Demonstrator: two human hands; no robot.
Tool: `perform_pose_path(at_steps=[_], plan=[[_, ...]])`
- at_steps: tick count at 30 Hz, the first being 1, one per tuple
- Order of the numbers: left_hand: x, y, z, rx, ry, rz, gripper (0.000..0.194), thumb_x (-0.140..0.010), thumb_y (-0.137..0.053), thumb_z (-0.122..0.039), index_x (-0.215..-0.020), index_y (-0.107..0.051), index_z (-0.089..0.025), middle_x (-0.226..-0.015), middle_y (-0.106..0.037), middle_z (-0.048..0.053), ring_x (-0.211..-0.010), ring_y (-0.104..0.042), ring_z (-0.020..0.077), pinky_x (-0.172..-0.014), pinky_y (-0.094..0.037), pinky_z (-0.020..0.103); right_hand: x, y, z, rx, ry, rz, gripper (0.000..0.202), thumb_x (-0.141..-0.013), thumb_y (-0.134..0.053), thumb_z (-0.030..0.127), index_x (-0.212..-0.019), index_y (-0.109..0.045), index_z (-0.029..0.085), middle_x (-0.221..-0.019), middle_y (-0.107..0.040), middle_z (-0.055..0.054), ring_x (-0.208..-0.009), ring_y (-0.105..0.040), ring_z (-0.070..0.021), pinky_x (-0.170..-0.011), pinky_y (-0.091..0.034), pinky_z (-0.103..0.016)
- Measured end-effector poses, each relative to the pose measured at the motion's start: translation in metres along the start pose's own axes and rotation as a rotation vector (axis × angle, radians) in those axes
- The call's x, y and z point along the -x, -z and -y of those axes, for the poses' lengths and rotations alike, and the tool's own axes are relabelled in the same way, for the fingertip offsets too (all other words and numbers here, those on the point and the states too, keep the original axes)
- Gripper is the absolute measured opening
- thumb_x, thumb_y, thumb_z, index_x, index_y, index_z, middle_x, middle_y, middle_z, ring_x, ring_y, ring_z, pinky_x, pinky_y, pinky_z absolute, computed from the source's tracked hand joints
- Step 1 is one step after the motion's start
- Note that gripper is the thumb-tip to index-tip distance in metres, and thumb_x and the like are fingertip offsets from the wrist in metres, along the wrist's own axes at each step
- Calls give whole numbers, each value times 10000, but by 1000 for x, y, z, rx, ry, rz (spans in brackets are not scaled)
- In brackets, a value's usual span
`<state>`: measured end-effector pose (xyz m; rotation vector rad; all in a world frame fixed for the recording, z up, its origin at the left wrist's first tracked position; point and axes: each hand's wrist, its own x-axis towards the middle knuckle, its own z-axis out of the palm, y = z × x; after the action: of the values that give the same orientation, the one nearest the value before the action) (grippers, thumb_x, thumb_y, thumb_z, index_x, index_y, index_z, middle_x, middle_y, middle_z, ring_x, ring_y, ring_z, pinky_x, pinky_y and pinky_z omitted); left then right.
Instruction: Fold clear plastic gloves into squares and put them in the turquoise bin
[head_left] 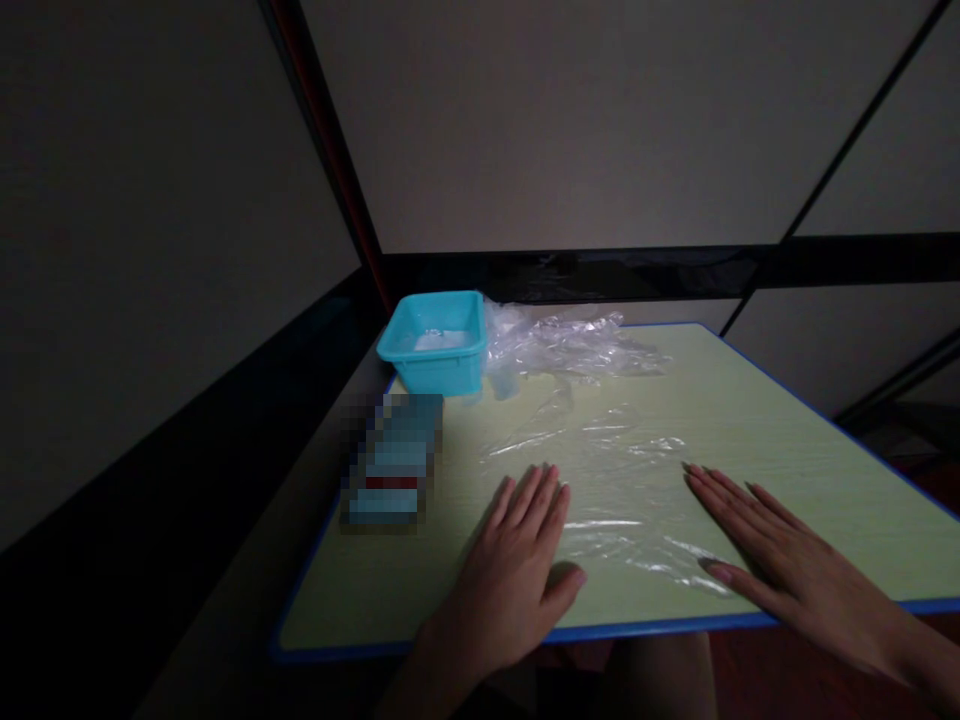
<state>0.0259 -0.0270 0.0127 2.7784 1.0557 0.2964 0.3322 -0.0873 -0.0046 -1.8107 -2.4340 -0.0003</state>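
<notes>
A clear plastic bag [622, 500] lies spread on the table between my two hands, thin and creased, with light glinting on its folds. My left hand [517, 570] rests palm down at the bag's left side, fingers stretched out and thumb apart. On the right side, my right hand [780, 560] lies flat with its fingers extended, the thumb near the bag's lower right corner. Neither hand grips anything. Whether the fingertips press on the film or on the table beside it is hard to make out.
A turquoise plastic basin [442, 372] with something whitish inside stands at the table's back left. Beside it lies a heap of crumpled clear bags [577, 345]. A blurred-out bluish object [401, 450] is near the left edge. The pale table [787, 440] has a blue rim; walls stand behind and left.
</notes>
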Motion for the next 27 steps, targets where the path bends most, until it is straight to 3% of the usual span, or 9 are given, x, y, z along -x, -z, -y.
perform_pose_path(at_steps=[3,5,11,14,18,27], plan=[[-1,2,-7,5,137,-78,583,-877,-390,-325,-1382,-175,-130,-1471,-102,87,-1345,-53,230,-1096,-155,462,1,-1,-1,3,9,-7,759,-831,-400,531,-1415,8,271,-1451,-192,-32,-1299,-209,-271,-1038,-218,-523],[-7,3,-22,42,175,-94,547,-894,-338,-309,-1379,-186,-107,-1470,-99,91,-1343,-56,235,-1094,-181,459,1,-2,-2,-2,14,-17,756,-829,-403,532,-1415,-1,273,-1450,-199,-29,-1297,-215,-272,-1036,-226,-522],[-45,-17,-97,254,-12,-83,584,-904,-261,-323,-1398,-106,-53,-1477,-36,68,-1347,-41,205,-1104,-220,346,4,-10,-10,3,46,-24,737,-836,-401,521,-1414,-1,298,-1459,-180,-24,-1302,-209,-271,-1033,-241,-514],[-61,-34,-117,276,-58,-110,594,-907,-249,-332,-1388,-116,-8,-1471,-72,102,-1347,-26,207,-1110,-202,351,5,-16,-15,26,74,-16,727,-847,-393,499,-1411,26,310,-1468,-159,-28,-1306,-204,-268,-1030,-250,-509],[-67,-41,-117,232,-42,-88,589,-917,-213,-349,-1380,-139,6,-1464,-108,113,-1345,-37,227,-1099,-231,382,6,-16,-17,29,84,-16,738,-843,-402,498,-1410,31,312,-1472,-140,-25,-1308,-198,-269,-1032,-250,-501],[-57,-29,-100,176,15,-33,572,-934,-143,-369,-1369,-200,-2,-1463,-114,111,-1338,-57,237,-1099,-217,393,5,-10,-8,9,51,-23,736,-837,-393,512,-1417,5,294,-1461,-174,-22,-1299,-223,-278,-1028,-252,-516]])
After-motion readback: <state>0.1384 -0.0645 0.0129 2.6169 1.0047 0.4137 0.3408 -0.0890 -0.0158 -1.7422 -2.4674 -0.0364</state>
